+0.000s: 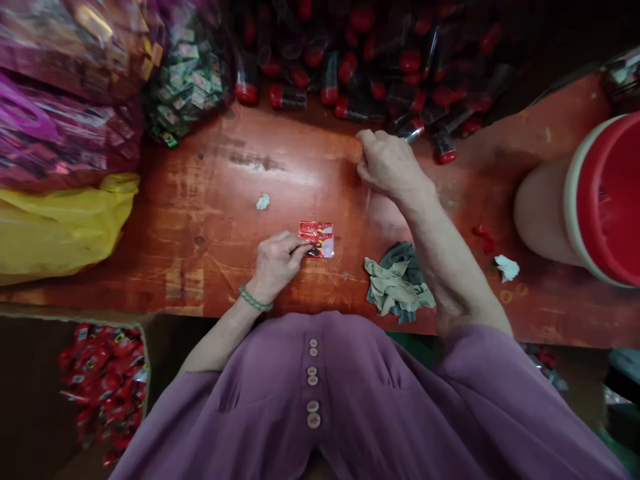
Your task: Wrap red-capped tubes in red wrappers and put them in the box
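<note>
A small shiny red-and-pink printed packet (325,231) lies on the wooden table in front of me. My left hand (276,263), with a green bead bracelet at the wrist, pinches its left lower part between thumb and fingers. Farther out, my right hand (391,163) is closed with its fingers curled, at the near edge of a heap of clear tubes with red caps (360,108). Whatever it may hold is hidden by the fingers. One capped tube (413,129) lies just beyond its knuckles.
Crumpled grey-green cloths (399,283) lie beneath my right forearm. A red-rimmed bucket (550,200) stands right. Bags of small packets (193,73) and a yellow bag (60,230) fill the left. Below sits a carton of red packaged items (107,380). White scraps (263,201) dot the table.
</note>
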The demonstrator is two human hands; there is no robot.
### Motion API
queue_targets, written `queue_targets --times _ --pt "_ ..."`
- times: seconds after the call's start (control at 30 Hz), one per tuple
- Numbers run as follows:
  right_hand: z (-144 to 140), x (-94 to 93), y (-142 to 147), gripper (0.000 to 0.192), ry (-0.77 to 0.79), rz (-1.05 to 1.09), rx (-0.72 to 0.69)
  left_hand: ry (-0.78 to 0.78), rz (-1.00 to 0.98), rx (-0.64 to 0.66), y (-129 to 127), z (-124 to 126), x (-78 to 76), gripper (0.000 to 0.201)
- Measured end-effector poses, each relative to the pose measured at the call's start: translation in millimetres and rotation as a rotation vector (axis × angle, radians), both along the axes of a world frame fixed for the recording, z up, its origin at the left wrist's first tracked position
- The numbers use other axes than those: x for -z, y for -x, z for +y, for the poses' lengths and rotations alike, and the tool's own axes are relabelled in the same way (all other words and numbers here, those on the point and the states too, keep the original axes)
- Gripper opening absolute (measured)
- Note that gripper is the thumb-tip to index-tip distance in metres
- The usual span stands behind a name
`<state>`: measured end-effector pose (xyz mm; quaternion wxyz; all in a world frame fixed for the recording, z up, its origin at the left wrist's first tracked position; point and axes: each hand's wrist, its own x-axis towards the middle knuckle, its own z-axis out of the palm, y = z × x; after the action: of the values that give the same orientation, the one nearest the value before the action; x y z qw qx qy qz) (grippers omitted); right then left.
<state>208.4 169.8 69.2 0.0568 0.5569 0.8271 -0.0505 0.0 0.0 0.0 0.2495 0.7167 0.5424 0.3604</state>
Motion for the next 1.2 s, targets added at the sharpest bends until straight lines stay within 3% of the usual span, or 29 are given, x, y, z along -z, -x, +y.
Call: queue_targets --times 0.2,0.4,0.5,0.7,0.93,1.07,1.2 --pt "-46.8 8.2 -26.5 0.027 0.03 0.378 -0.087 -0.082 -0.083 -0.065 -0.5 -5.6 -4.8 0.01" --pt "-126.6 5.0 -24.6 0.022 0.216 1.033 0.127 0.137 -0.298 -0.101 1.8 -13.7 -22.1 0.009" --pt "-158.9 3.9 -12.6 0.024 0.234 1.218 0.21 0.183 -0.348 -0.068 3.3 -16.4 -30.0 0.012" --pt "-172.7 -1.1 -6.4 0.021 0.218 1.081 0.064 0.134 -0.32 -0.005 4.2 -24.2 -42.0 0.01" --pt "-171.5 -18.0 -12.6 0.02 0.278 0.777 -0.227 0.03 -0.198 0.094 8.1 -32.4 -37.4 0.008" --pt "-171.0 -22.2 -5.7 0.025 0.352 0.679 -0.265 -0.039 -0.05 0.187 11.6 -32.9 -34.5 0.014" --pt "-164.4 -23.0 -4.9 0.021 0.443 0.704 -0.245 0.01 -0.073 0.245 15.4 -31.3 -32.6 0.014"
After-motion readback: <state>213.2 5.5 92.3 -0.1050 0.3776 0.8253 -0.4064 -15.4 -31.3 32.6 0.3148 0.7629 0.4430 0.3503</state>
